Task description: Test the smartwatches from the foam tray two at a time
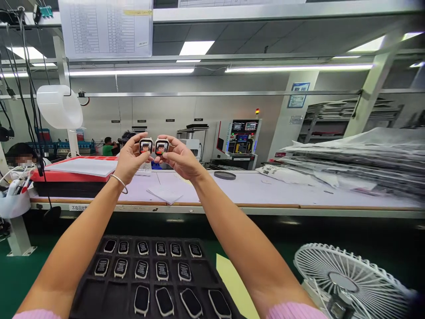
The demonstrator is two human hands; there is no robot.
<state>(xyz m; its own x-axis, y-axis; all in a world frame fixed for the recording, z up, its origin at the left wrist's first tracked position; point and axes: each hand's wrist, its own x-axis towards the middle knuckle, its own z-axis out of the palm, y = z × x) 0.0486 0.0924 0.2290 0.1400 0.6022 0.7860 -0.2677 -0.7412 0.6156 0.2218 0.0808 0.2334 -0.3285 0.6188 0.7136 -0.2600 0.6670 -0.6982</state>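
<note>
Left hand (129, 156) pinches 1 lit watch (145, 145), right hand (182, 158) a 2nd watch (162, 146), just beside each other

The left sleeve (38, 314) and right sleeve (295, 311) were pink, the right one finely ribbed at its edge. The left forearm (79, 241) and right forearm (245, 230) were bare, as were the left hand (130, 156) and right hand (183, 160). A thin, pale bangle (120, 180) encircled the left wrist (121, 172).

A white roll (59, 106) hangs upper left, a fan (343, 281) lower right.
</note>
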